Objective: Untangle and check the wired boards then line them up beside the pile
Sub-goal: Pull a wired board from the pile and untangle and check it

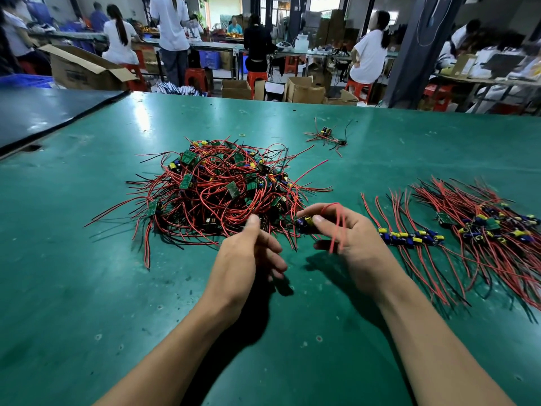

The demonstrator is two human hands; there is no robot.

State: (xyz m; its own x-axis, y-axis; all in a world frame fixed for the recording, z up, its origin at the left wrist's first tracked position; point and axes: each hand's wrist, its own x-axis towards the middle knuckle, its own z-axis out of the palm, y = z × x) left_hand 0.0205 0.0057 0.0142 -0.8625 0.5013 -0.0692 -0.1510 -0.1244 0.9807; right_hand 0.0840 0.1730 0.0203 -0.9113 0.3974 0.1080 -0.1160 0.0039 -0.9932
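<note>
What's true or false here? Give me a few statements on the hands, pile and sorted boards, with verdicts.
1. The right hand holds a wired board, with red wires over its fingers. True.
2. The tangled pile lies right of the lined-up boards. False: it lies left of them.
3. A small cluster lies apart, beyond the pile. True.
4. The table is red. False: it is green.

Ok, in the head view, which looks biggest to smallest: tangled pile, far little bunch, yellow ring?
1. tangled pile, largest.
2. far little bunch, though being farther away shrinks it.
3. yellow ring, smallest.
</note>
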